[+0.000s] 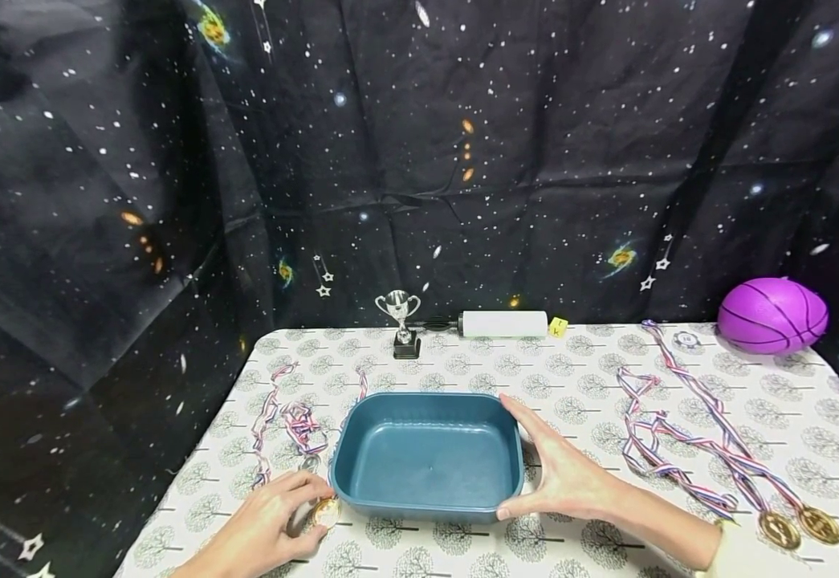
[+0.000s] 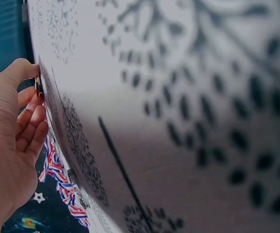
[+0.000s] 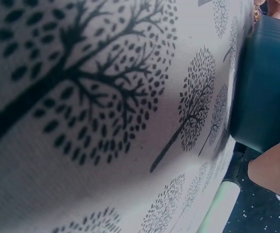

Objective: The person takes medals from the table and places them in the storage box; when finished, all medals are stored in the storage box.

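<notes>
A teal rectangular plastic bin [image 1: 429, 449] sits mid-table with nothing in it. My right hand [image 1: 571, 480] spans its right end, thumb at the front corner and fingers at the back corner, holding it. Beside the bin's front left corner, my left hand [image 1: 270, 514] pinches a gold medal [image 1: 326, 512] between thumb and fingers. That medal shows edge-on, close to the cloth, in the left wrist view. Just behind the left hand lies a silver medal [image 1: 309, 464]. Red, white and blue ribbons [image 1: 303, 425] lie crumpled behind it; another runs behind the bin's left side.
Two gold medals, one at front right [image 1: 779, 530], lie with tangled ribbons [image 1: 715, 433]. Along the back stand a silver trophy cup [image 1: 405, 343], a white cylinder with a black end [image 1: 504, 323], a yellow cube [image 1: 558, 327], a round grey disc [image 1: 686, 340] and a purple ball [image 1: 771, 315].
</notes>
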A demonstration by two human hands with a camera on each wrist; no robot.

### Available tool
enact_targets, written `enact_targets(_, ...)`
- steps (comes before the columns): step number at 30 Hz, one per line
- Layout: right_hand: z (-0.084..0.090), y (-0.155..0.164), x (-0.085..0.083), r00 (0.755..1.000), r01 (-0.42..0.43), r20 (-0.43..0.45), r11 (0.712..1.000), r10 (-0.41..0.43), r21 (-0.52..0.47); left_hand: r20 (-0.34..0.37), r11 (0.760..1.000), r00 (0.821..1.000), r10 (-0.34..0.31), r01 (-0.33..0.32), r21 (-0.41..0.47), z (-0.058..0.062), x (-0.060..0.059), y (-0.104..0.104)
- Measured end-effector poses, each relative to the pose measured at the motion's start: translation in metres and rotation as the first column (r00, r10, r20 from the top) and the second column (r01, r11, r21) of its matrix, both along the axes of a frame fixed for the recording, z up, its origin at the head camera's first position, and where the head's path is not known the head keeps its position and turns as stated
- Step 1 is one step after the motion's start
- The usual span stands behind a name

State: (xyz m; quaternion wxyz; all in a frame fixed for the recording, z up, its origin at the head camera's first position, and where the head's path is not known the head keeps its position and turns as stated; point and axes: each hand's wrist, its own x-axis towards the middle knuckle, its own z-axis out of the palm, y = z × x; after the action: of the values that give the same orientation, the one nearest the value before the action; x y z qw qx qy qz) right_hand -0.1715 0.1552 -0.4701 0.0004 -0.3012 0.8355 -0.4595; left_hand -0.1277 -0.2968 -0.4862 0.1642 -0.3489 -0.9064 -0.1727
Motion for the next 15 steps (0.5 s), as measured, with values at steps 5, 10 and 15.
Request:
enact_targets(5, 0.0, 0.0, 0.0, 1.0, -0.007, 0.005, 1.0, 0.007, -0.007, -0.004, 0.999, 0.999, -0.045, 0.045, 0.016, -0.001, -0.003, 0.001)
enact_targets(10, 0.0, 0.0, 0.0, 1.0, -0.012, 0.018, 1.0, 0.012, -0.012, 0.007, 0.999, 0.999, -0.037, 0.036, 0.03, 0.001, -0.006, -0.001)
enact_targets(15, 0.001, 0.0, 0.0, 1.0, -0.012, 0.012, 1.0, 0.012, -0.004, 0.023, 0.997, 0.999, -0.024, 0.022, 0.076, 0.013, -0.011, -0.007)
